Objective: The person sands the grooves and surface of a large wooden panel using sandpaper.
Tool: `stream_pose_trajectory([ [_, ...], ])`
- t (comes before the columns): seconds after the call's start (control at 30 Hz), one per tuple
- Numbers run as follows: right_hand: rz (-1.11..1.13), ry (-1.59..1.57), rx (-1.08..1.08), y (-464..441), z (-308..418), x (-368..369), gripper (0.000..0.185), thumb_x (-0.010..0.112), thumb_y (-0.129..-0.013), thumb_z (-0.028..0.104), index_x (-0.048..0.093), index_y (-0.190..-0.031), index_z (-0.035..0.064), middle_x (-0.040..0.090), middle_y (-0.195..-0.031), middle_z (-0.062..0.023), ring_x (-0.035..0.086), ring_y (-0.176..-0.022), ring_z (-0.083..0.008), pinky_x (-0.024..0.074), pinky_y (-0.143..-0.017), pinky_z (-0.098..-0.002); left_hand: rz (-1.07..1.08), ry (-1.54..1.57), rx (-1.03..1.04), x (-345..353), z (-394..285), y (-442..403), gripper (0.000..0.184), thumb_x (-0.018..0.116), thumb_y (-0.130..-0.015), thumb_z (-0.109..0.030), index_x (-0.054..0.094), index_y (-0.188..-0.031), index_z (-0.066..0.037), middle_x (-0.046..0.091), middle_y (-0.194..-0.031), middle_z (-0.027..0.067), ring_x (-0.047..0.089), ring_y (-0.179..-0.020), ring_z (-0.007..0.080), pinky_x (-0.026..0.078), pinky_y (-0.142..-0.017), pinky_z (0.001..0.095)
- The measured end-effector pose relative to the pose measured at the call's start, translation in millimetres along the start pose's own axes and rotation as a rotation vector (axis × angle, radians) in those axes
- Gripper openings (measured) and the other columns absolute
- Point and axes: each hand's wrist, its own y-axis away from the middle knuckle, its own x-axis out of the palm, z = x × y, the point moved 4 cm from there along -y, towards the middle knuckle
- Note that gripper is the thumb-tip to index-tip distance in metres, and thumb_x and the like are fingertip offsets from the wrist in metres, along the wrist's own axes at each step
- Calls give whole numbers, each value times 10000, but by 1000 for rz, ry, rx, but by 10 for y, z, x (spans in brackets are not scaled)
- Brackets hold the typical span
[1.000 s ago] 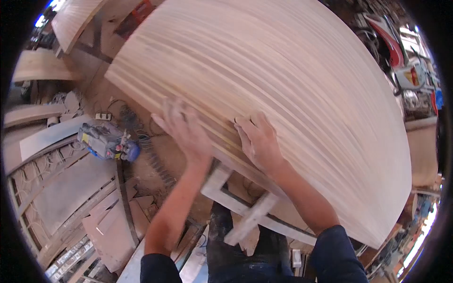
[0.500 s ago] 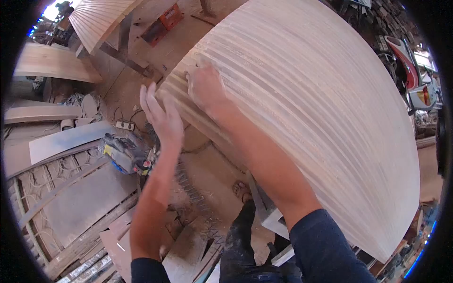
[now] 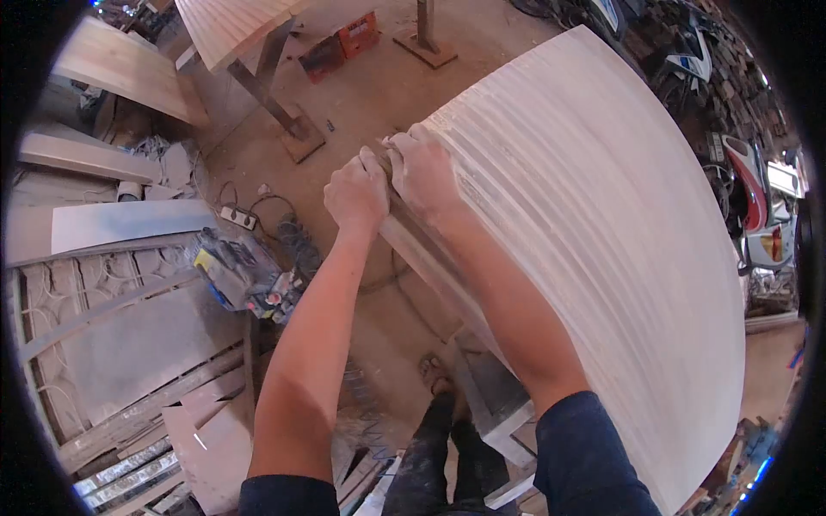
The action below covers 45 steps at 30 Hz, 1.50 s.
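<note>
A large, pale, fan-shaped wooden panel [image 3: 594,232] with ridges running along its length fills the right side. At its near left corner my right hand [image 3: 423,172] is closed, fingers curled, resting by the panel's edge. Close beside it, just off the edge, my left hand [image 3: 357,193] is closed too, its knuckles facing up. Both hands look dusty. A small dark strip shows between them, but what the fingers hold is hidden.
A red box [image 3: 357,36] lies on the dusty floor beyond. To the left are a power strip [image 3: 238,217], a dusty machine [image 3: 245,275] with a coiled hose, and stacked boards. Another ridged panel [image 3: 232,26] stands at the top. A motorbike [image 3: 757,198] is at far right.
My right hand has drawn back from the panel's ridged surface to its edge. My left hand, open before, has moved right beside it and closed. The view has shifted.
</note>
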Motion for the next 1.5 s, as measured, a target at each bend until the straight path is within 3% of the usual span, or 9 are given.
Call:
stream_pose_trajectory([
  [0.13,19,-57,96,485,-72,-371,136,601,-921,113,684,-1013,55,643,-1059,-224,618,-1003,-429,513,-851,-497,27,1,-44,-11,-49,-12,572,331,-1047,-422,760,-1028,-43,717,-1033,260,660,-1024,475,480,-958,545],
  [0.47,44,38,72,215,29,-214,125,640,-910,75,710,-1010,49,640,-998,-214,622,-964,-413,504,-853,-493,43,40,-72,4,16,-32,561,357,-1042,-431,756,-1007,-37,718,-1009,260,679,-961,470,499,-927,539],
  [0.73,108,-11,61,-130,70,-11,182,645,-927,129,732,-1070,56,652,-1063,-214,621,-1074,-390,497,-916,-458,24,5,-14,-55,-16,24,560,353,-1045,-388,765,-932,-26,732,-928,253,709,-897,450,551,-864,512],
  [0.8,23,134,18,268,-8,-290,169,652,-929,111,741,-1045,25,711,-959,-176,685,-916,-358,526,-820,-435,12,12,-15,-72,-42,12,560,354,-1046,-385,765,-928,-23,731,-915,255,711,-887,449,553,-858,509],
  [1.0,33,-213,163,-69,28,-158,184,661,-925,170,760,-1041,68,720,-958,-175,685,-958,-364,514,-906,-429,5,17,6,-28,-18,-18,562,362,-1047,-388,766,-904,-24,730,-895,259,717,-880,440,556,-858,503],
  [1.17,25,-166,152,158,-39,-332,179,669,-920,170,764,-1046,86,726,-950,-161,683,-910,-350,515,-851,-421,38,-7,7,28,22,-27,555,358,-1042,-434,750,-1020,-41,724,-1017,247,684,-972,448,506,-936,529],
  [1.33,37,-159,265,288,-89,-316,175,667,-913,168,770,-1043,112,723,-938,-144,669,-935,-328,483,-886,-439,-18,-5,16,9,-1,7,562,365,-1044,-401,768,-917,-31,728,-916,261,708,-897,447,542,-864,514],
  [1.4,-37,-145,41,-126,8,-81,162,685,-899,82,769,-1033,47,745,-944,-163,718,-889,-308,530,-837,-395,-70,-29,60,7,5,0,564,363,-1044,-407,769,-926,-32,728,-933,261,706,-907,447,540,-865,517],
  [1.5,-4,28,-8,-27,0,-180,157,678,-882,68,770,-1009,62,740,-913,-142,704,-853,-322,522,-800,-393,-32,4,61,6,-19,-14,563,367,-1041,-413,768,-945,-29,734,-943,245,706,-910,444,538,-873,518],
])
